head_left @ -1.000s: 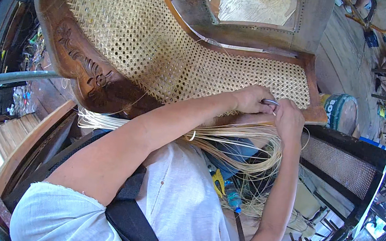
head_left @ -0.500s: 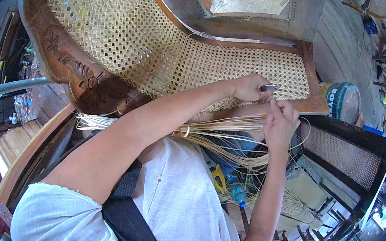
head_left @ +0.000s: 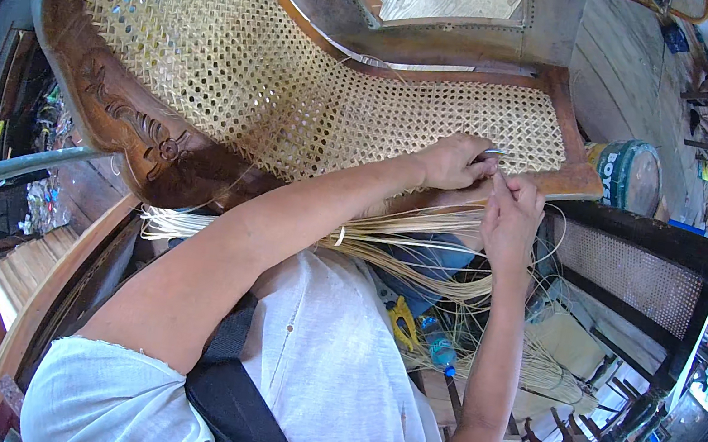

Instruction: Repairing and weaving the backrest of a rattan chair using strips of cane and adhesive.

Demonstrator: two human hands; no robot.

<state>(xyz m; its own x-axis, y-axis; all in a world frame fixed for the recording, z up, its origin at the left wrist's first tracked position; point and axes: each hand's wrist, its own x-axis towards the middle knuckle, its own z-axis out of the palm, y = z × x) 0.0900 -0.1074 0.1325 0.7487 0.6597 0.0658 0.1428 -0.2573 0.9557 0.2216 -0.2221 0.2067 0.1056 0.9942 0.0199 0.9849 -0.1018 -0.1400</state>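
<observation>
A carved brown wooden chair frame (head_left: 582, 180) with a woven cane panel (head_left: 301, 85) lies across in front of me. Over its near right part, my left hand (head_left: 454, 163) is closed around a small tool with a shiny metal end (head_left: 494, 152); the rest of the tool is hidden in the fingers. Just beside it, my right hand (head_left: 511, 222) is raised with its fingers pinched together, close to the left fingertips. What the right fingers hold is too small to make out. Under my forearms, a tied bundle of pale cane strands (head_left: 370, 234) rests across my lap.
To the right stands a dark chair frame with a cane panel (head_left: 631, 267), near a green-and-white bucket (head_left: 631, 175). Below my right wrist are a yellow-handled tool (head_left: 402, 322), a plastic bottle (head_left: 441, 351) and loose cane strands (head_left: 546, 378). A metal pipe (head_left: 23, 172) runs at the left.
Both hands have stayed near the same spot on the panel. The metal tool has turned and less of it shows. My right fingers have shifted slightly left and up.
</observation>
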